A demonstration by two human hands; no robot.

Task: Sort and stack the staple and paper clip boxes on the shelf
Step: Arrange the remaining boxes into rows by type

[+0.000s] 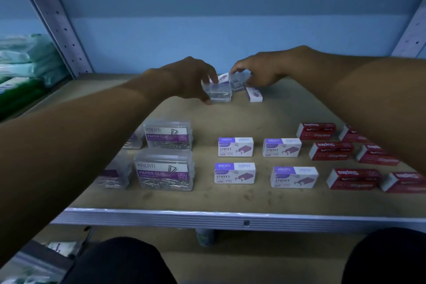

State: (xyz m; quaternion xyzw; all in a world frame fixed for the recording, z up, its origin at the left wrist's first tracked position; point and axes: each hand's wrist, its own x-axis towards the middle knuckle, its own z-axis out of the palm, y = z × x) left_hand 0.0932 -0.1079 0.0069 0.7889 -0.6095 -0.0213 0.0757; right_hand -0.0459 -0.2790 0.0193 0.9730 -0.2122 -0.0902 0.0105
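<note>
I have both hands reaching to the back of the shelf [161, 198]. My left hand [189, 76] grips a clear box [217, 92] of paper clips, fingers curled over its top and thumb low on its left side; the box sits at the back centre of the shelf. My right hand [258, 71] pinches a second clear box [238, 83], which lies just behind and to the right of the first, touching it. A white staple box [254, 94] lies flat just right of those two, under my right hand's fingers, and another white one [223, 77] pokes up between my hands.

Nearer the shelf's front edge, left of centre, two clear paper clip boxes [167, 153] stand one behind the other, with more clear ones [115, 176] half hidden behind my left forearm. At front centre, four white and purple staple boxes [235, 173] lie apart in two rows of two. Right of them, red staple boxes [330, 151] lie in rows, some covered by my right forearm.

Left of the shelf, beyond its post [53, 18], green and white packets [25, 64] are stacked.
</note>
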